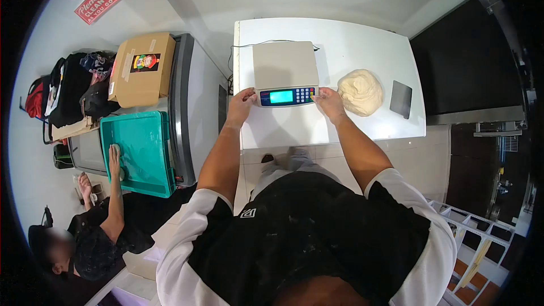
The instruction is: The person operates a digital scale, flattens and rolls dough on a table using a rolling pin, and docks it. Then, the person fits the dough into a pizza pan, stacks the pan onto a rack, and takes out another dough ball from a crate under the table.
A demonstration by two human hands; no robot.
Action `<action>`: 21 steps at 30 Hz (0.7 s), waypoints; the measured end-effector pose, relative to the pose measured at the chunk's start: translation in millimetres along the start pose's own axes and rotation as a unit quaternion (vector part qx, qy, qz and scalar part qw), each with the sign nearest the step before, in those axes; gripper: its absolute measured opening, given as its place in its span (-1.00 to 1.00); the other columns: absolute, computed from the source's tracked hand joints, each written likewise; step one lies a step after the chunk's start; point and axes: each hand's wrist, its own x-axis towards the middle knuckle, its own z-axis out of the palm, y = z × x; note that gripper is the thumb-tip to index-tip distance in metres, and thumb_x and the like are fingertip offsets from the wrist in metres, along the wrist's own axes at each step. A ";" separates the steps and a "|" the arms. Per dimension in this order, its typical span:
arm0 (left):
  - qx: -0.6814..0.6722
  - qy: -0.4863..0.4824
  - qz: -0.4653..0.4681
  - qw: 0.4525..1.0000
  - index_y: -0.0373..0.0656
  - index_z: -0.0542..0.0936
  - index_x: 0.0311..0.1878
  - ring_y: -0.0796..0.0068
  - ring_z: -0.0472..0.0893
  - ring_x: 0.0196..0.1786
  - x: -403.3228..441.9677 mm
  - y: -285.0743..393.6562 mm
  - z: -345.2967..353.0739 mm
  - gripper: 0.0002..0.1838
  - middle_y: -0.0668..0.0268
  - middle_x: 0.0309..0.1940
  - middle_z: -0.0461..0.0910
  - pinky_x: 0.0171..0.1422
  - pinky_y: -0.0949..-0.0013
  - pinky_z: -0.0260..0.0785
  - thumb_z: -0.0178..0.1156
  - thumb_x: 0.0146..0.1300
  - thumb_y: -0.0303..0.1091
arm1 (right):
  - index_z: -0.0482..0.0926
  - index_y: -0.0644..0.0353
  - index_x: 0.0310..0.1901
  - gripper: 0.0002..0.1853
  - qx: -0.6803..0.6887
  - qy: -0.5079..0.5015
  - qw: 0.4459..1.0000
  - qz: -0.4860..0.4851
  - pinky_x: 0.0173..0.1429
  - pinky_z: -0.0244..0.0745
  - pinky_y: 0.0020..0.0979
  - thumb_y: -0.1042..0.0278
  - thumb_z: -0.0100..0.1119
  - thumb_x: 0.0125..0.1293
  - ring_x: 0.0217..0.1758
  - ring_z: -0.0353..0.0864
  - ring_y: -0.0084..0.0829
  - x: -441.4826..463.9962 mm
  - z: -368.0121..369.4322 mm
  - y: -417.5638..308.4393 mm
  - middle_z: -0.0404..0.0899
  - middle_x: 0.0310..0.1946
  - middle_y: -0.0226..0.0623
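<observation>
A digital scale (285, 65) with a beige top and a lit display stands on the white table (294, 133). My left hand (242, 105) touches the left front corner of the scale, its fingers bent together there. At the right front corner, beside the keypad, my right hand (330, 103) rests with its fingers against the edge. A mound of pale dough (360, 92) lies just right of my right hand. Farther right is a flat dark metal scraper (400, 99). Both hands are level with the display.
To the left, a co-worker (96, 238) has one hand in a green tray (139, 153). A cardboard box (141, 69) and dark bags (79, 90) are behind it. A cable runs behind the scale. White shelving (476, 232) stands at the lower right.
</observation>
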 end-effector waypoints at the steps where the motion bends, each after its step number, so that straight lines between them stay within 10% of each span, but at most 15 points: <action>1: 0.006 -0.001 0.005 1.000 -0.24 0.67 0.31 0.52 0.65 -0.07 1.8 0.7 -1.0 -0.60 0.28 -0.05 0.76 0.12 0.51 0.48 0.32 0.45 -0.43 | 0.69 0.34 0.05 -0.73 -0.055 -0.005 0.998 -0.008 0.02 0.55 -0.50 0.51 0.40 0.33 -0.16 0.68 -0.46 1.7 -0.8 -3.1 0.75 -0.18 -0.30; 9: 0.006 -0.004 0.031 0.999 -0.16 0.67 0.34 0.54 0.68 -0.08 15.0 -11.3 -1.4 -0.55 0.25 -0.02 0.81 0.11 0.54 0.52 0.40 0.40 -0.40 | 0.68 0.29 -0.12 -0.79 -0.430 -0.072 0.900 -0.012 -0.01 0.59 -0.18 0.32 0.35 0.37 -0.21 0.70 -0.08 11.2 -1.0 -48.9 0.74 -0.26 -0.10; 21: -0.043 -0.028 0.015 0.999 -0.21 0.70 0.30 0.59 0.69 -0.07 14.6 5.7 -7.1 -0.57 0.26 0.01 0.82 0.11 0.56 0.53 0.41 0.37 -0.44 | 0.63 0.30 -0.20 -0.78 -0.432 -0.058 0.896 -0.089 -0.06 0.57 -0.15 0.28 0.33 0.37 -0.27 0.69 0.00 18.4 -0.2 -41.6 0.71 -0.35 -0.10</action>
